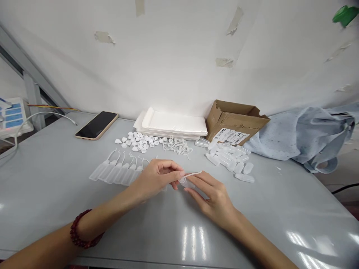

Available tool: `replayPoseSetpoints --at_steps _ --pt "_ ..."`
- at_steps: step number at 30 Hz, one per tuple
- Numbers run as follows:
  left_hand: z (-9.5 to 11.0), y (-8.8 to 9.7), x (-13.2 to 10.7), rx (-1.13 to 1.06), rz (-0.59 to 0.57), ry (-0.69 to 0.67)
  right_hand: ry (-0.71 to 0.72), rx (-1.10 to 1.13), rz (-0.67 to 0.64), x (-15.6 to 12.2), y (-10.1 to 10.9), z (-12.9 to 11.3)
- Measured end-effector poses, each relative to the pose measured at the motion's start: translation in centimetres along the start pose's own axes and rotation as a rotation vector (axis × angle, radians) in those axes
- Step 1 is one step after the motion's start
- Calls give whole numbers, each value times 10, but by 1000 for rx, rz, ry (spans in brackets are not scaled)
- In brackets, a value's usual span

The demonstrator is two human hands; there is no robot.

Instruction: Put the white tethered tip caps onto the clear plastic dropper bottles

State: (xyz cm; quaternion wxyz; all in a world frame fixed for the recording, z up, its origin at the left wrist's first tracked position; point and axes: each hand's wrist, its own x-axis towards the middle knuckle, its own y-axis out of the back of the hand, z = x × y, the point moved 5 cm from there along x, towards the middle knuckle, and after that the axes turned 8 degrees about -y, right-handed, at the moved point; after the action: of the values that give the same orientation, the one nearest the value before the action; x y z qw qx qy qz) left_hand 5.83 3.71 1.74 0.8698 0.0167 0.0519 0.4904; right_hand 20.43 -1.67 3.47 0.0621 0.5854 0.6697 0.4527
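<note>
My left hand (157, 177) and my right hand (210, 196) meet over the grey table (56, 179), both pinched on one small clear plastic vial (185, 182) with a thin white strap (193, 173) sticking out to the right. A dark red bead bracelet (80, 233) sits on my left wrist. Just left of my hands lies a row of several assembled vials (117, 172) with straps. Behind them are loose white caps (137, 142) and thin white loops (178, 147). To the right lies a pile of bare clear vials (231, 160).
A phone (97, 125) lies face up at the back left, with a cable and a white device (12, 116) beyond it. A stack of white bags (172, 125) and an open cardboard box (235, 121) stand against the wall. Light blue cloth (303, 132) is heaped at the right.
</note>
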Motion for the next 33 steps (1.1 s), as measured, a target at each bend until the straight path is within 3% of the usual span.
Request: replayPoseSetpoints --at_steps 7,13,20,26,31,33 --pt "-1 -1 -1 -24 3 -54 -24 -33 47 -4 0 -1" --pt "2 -2 -3 -88 42 -90 -51 64 60 -5 -1 -1" --pt "11 -2 -6 44 86 -157 -185 171 50 -5 -3 5" --pt "15 -7 -8 98 69 -249 -475 552 -83 -4 -9 15" --pt "16 -9 -11 235 81 -360 -551 829 -232 1 -13 13" --pt "19 -9 -14 401 110 -495 -575 890 -259 1 -14 13"
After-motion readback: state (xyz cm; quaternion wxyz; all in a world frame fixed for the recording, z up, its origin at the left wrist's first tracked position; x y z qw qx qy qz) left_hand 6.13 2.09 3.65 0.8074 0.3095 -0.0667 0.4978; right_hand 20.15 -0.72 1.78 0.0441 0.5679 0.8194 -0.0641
